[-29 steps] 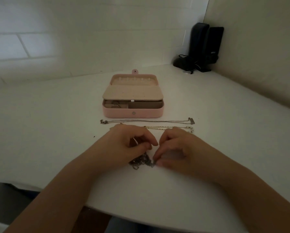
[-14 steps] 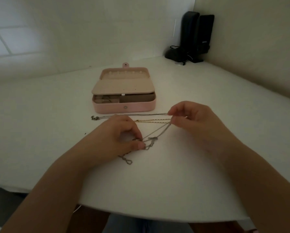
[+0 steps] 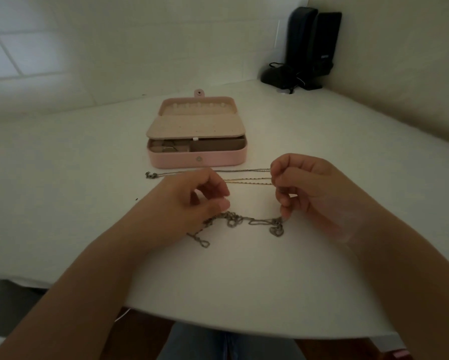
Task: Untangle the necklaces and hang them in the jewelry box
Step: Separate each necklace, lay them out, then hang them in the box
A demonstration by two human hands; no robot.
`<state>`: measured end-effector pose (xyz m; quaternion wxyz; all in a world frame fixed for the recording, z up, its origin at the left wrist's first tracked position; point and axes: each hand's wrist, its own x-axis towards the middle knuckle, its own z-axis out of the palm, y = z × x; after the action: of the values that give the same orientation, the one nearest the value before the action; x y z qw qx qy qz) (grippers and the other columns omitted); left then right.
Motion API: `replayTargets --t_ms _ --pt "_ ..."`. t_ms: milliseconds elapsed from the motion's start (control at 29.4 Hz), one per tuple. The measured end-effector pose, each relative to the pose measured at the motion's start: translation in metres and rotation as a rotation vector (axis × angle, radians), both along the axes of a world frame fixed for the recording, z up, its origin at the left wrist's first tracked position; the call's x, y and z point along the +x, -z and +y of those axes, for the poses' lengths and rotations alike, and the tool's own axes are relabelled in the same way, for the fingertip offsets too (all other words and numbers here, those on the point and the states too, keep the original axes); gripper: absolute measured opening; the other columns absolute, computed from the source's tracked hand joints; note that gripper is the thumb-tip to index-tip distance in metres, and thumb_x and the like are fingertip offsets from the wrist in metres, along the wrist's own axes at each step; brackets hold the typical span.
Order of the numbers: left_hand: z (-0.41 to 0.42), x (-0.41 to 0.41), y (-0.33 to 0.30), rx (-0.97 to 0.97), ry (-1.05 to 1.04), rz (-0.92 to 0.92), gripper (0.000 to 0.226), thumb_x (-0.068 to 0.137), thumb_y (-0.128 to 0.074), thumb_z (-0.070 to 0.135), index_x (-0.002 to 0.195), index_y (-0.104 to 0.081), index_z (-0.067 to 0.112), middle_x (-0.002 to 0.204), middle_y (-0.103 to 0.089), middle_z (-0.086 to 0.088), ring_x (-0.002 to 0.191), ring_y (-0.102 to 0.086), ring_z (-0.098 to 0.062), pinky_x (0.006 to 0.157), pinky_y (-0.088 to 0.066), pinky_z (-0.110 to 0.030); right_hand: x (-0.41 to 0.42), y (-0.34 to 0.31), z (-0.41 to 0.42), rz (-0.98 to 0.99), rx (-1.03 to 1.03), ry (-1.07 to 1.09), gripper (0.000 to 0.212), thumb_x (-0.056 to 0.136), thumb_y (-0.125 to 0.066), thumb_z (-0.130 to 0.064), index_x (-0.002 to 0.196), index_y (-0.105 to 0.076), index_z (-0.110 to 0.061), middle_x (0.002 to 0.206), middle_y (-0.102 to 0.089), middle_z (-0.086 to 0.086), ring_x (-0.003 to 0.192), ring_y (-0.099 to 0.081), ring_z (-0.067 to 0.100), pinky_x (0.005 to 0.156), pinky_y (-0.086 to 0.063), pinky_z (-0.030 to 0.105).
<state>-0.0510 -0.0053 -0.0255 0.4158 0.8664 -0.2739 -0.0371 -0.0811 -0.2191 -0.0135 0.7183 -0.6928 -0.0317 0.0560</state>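
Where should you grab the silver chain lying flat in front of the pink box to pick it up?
Judging by its pose, pinch the silver chain at its clasp end, coming from above on the left. That end lies free on the table, and the clasp is thicker than the thin links.

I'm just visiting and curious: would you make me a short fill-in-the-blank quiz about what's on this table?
1. The jewelry box is the colour ____.
2. Its lid is ____.
3. Both hands, left hand and right hand, hold a tangled silver ____.
4. A gold chain lies between the box and the ____.

Missing words: pink; open; chain; hands
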Motion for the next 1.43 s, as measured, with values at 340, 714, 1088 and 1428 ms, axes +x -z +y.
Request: replayTargets --t_ms 340,714,1088,1428 --pt "-0.002 0.0 0.002 0.036 0.036 -0.096 0.009 0.084 -0.06 0.027 0.079 -0.057 0.034 0.081 -0.062 0.018 0.077 -0.056 0.001 0.068 -0.044 -0.013 0.001 -0.005 -0.004 0.041 0.108 0.056 0.027 0.083 -0.043 0.006 0.07 -0.058 -0.013 0.055 -0.043 0.002 0.045 -0.044 0.012 0.044 -0.047 0.025" --pt "-0.008 -0.004 -0.001 -0.187 0.16 0.112 0.006 0.08 -0.052 0.035 0.08 -0.055 0.031 0.07 -0.062 0.02 0.067 -0.056 0.002 0.067 -0.044 -0.013 -0.009 -0.003 0.01 -0.084 -0.401 -0.112 0.013 0.085 -0.062 -0.01 0.081 -0.065 -0.022 0.051 -0.052 -0.014 0.042 -0.04 0.002 0.044 -0.034 0.013" --pt "-0.01 -0.005 -0.004 -0.273 0.134 0.217 0.012 0.091 -0.051 0.01 0.089 -0.051 0.021 0.067 -0.06 0.013 0.043 -0.043 -0.004 0.044 -0.036 -0.013 -0.007 0.001 0.013 -0.128 -0.404 -0.207 0.005 0.084 -0.067 -0.024 0.081 -0.069 -0.02 0.048 -0.053 -0.01 0.045 -0.043 0.005 0.048 -0.034 0.015" --pt "-0.009 -0.006 -0.003 -0.108 0.18 0.145 0.011 0.077 -0.067 0.029 0.088 -0.065 0.027 0.064 -0.063 0.022 0.046 -0.044 0.0 0.048 -0.035 -0.01 -0.01 -0.01 0.017 -0.067 -0.292 -0.173 0.016 0.091 -0.052 -0.014 0.08 -0.062 -0.019 0.053 -0.057 -0.005 0.039 -0.032 0.006 0.037 -0.027 0.012"
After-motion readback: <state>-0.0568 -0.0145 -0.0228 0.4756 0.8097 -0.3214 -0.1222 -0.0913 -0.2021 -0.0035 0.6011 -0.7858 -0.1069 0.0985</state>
